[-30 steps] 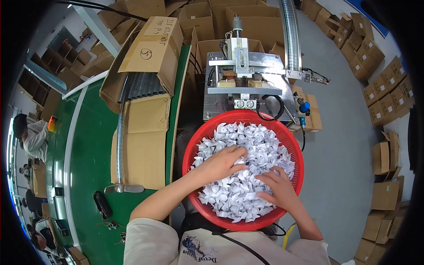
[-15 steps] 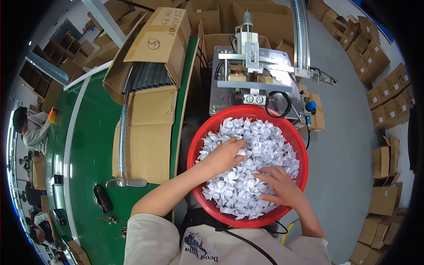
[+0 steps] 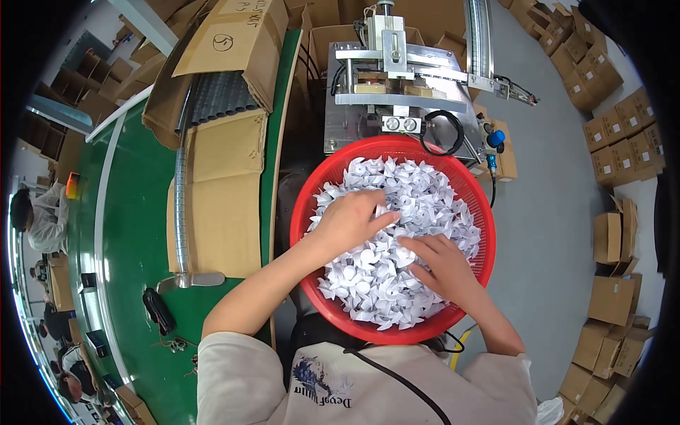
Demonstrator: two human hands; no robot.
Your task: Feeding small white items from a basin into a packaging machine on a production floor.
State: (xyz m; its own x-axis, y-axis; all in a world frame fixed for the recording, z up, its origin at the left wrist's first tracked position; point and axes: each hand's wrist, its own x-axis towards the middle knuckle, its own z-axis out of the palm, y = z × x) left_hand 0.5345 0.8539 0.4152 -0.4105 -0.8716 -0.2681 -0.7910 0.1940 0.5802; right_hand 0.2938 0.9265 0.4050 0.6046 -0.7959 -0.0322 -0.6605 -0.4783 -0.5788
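A round red plastic basket (image 3: 296, 234) full of small white pinwheel-shaped pieces (image 3: 386, 294) sits in front of my body. My left hand (image 3: 352, 221) reaches into the heap left of its middle. Its fingers are curled, and a white piece shows between thumb and fingers; the fingertips are partly hidden. To the right, my right hand (image 3: 443, 268) rests on the pieces, thumb and fingers apart, with no piece clearly held. Its fingertips point toward my left hand.
Beyond the basket stands a metal machine (image 3: 397, 92) with a blue knob (image 3: 496, 139). On the left, a green-topped table (image 3: 134, 234) bears an opened carton (image 3: 219, 92) of dark tubes and a metal rod (image 3: 180, 205). Stacked cartons (image 3: 613, 297) line the right wall.
My right hand has moved up and inward over the pieces, closer to my left hand, with its fingers less spread. The left hand stays in the heap. The whole view has shifted slightly.
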